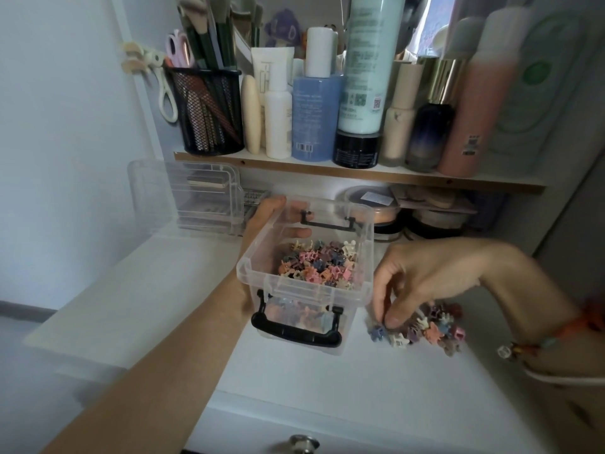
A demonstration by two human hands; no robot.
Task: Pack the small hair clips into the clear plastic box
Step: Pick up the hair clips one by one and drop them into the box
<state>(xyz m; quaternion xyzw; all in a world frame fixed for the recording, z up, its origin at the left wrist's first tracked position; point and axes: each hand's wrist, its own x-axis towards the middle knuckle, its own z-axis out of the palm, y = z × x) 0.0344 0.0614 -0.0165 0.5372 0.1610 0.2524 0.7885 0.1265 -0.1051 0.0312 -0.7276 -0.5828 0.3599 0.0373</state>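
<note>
A clear plastic box (327, 291) with black handles stands on the white desk, lid off, and holds several small pastel hair clips (319, 265). My left hand (271, 211) grips the box by its far left side, fingers showing through the wall. To the right of the box lies a loose pile of small clips (435, 326). My right hand (422, 276) reaches down on the pile's left edge, its thumb and fingers pinching around clips there; what is inside the pinch is partly hidden.
The clear lid (196, 198) leans at the back left. A shelf (327, 170) above carries bottles, tubes and a black mesh cup (212, 113) of brushes. Jars sit under the shelf. A drawer knob (302, 444) shows at the desk's front edge.
</note>
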